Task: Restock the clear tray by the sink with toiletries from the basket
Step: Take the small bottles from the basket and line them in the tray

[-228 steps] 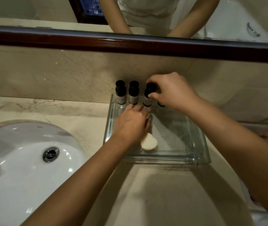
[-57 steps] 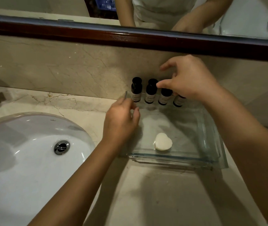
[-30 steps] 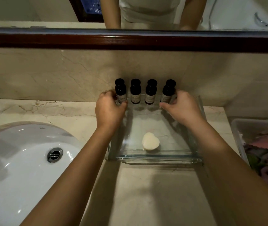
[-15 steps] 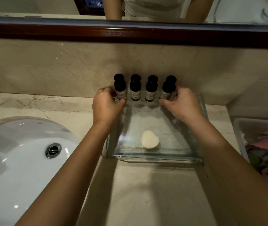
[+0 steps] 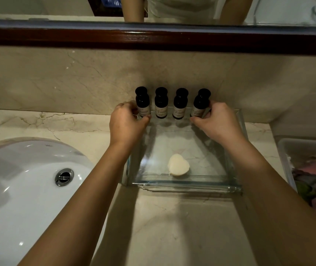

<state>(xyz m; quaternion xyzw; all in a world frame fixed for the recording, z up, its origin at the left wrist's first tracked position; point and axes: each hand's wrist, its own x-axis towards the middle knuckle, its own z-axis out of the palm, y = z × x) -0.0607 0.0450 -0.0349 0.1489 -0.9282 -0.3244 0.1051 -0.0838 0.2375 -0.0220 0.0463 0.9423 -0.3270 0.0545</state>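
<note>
A clear glass tray [image 5: 184,186] sits on the marble counter, right of the sink. Several small dark bottles stand in a row along its back wall. My left hand [image 5: 126,123] pinches the leftmost bottle [image 5: 142,101] at its base. My right hand [image 5: 217,122] pinches the rightmost bottle [image 5: 200,102] the same way. Two more bottles [image 5: 161,102] [image 5: 180,103] stand untouched between them. A white heart-shaped soap [image 5: 178,165] lies near the tray's front wall.
A white sink basin [image 5: 19,189] with a metal drain [image 5: 64,177] fills the lower left. A pale plastic basket [image 5: 295,148] with pink and green items stands at the right edge. A dark wooden mirror frame [image 5: 153,38] runs above the marble backsplash.
Earlier my right hand set the fourth bottle in the row while my left held the tray's left wall. Both hands then came to the two end bottles and have stayed there.
</note>
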